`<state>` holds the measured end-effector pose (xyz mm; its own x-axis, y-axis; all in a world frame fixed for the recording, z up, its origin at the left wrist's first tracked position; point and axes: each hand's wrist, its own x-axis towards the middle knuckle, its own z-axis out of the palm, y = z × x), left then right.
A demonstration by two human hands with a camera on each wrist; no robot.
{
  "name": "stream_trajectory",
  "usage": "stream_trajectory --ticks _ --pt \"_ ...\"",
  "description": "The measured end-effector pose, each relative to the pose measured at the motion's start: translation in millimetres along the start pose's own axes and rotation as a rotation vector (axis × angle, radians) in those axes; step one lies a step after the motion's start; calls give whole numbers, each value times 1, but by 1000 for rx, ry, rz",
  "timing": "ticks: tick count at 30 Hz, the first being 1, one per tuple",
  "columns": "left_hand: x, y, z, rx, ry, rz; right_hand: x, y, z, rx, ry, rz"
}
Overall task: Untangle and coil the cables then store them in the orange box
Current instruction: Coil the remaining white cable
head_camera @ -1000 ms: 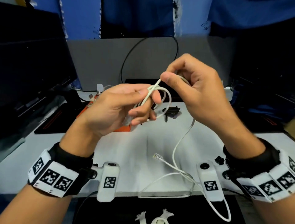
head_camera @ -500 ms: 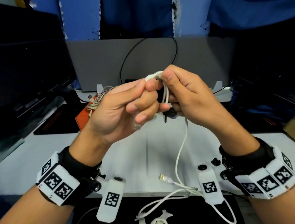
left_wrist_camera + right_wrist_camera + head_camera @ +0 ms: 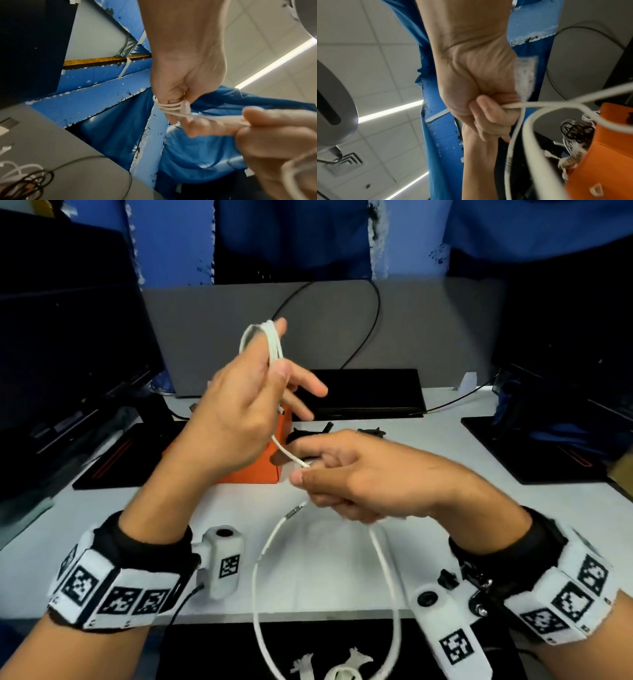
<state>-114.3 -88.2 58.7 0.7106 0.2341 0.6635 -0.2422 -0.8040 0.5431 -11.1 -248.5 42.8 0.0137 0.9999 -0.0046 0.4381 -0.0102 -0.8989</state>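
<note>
My left hand point(image 3: 270, 371) is raised above the desk with several loops of a white cable point(image 3: 274, 344) wound round its fingers and pinned by the thumb; the loops point(image 3: 169, 106) show in the left wrist view. A strand runs down to my right hand point(image 3: 308, 470), which pinches the cable point(image 3: 513, 106) lower and to the right. The slack point(image 3: 260, 570) hangs in a long loop over the desk's front edge. The orange box point(image 3: 253, 467) stands behind my left hand, mostly hidden; in the right wrist view the box point(image 3: 607, 155) holds white and black cables point(image 3: 573, 132).
Small black items point(image 3: 370, 432) lie on the white desk point(image 3: 513, 508) behind my right hand. A dark monitor point(image 3: 68, 354) stands at the left, a flat black device point(image 3: 366, 392) at the back, and a black pad point(image 3: 534, 450) at the right. A thin black cable point(image 3: 373, 313) arcs over the grey partition.
My hands were together at chest height; now the left has risen with the wound loops and the right has dropped down and right, drawing a strand taut. The cable's plug end has left the desk.
</note>
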Motion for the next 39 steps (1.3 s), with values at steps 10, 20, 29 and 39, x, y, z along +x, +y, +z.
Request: stream_trajectory --ticks 10,20,29,39 --pt "-9 7 -22 -344 -711 -189 -19 -13 -34 -250 281 -313" --pt "-10 5 -23 -1030 -556 -151 -40 -13 -77 -284 565 -274" --pt "-1 15 -30 -1518 -136 -201 -42 11 -112 -261 636 -227" --pt "0 16 -39 -1399 -104 -193 -53 32 -140 -458 627 99"
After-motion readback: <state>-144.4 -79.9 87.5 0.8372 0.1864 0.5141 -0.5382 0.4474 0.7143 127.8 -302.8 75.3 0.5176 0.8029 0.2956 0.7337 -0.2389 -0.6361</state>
